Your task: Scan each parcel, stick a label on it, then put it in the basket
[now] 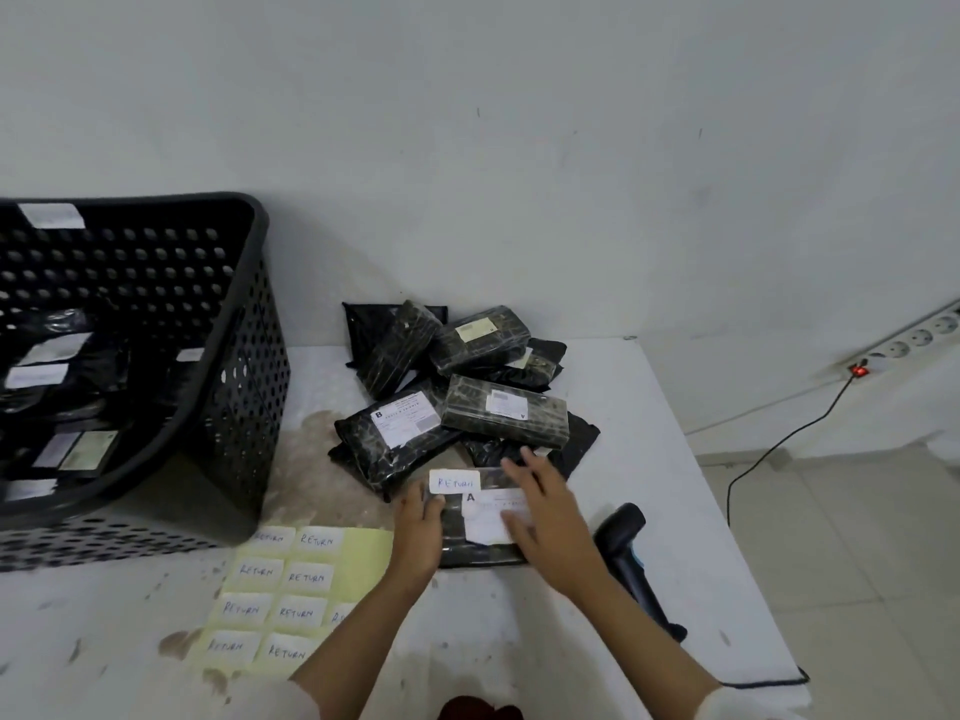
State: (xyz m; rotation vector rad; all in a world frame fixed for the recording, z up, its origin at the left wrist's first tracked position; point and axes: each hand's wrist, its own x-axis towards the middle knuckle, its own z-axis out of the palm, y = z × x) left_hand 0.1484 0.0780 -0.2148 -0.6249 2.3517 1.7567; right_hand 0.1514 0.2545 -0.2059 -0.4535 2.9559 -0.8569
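White wall fills the upper half of the view, and below it a white, stained bench (649,459) runs back to meet it; the bench's right edge falls away to a tiled floor (857,563), where a black cable (769,454) trails up to a power strip (914,337) with a red lit switch. Bare bench shows near the front edge on the left and in a strip to the right of the pile.

At the left stands a big black perforated basket (244,324), tilted toward the camera, with labelled black parcels lying inside. A pile (457,376) of black wrapped parcels with white address labels lies at the back centre, close to the wall. Just in front of it, touching its near side, the parcel (480,550) being worked lies flat: black, glossy wrap, a white address label marked "A", and a white "RETURN" label (454,482) at its upper left edge. A pale yellow sheet (306,584) of handwritten "RETURN" stickers lies in front of the basket. A black scanner (631,553) lies to the right of the parcel.

The left hand (418,532) grips the parcel's left edge. The right hand (545,517) rests flat on top of it, fingers spread and straight, blurred.
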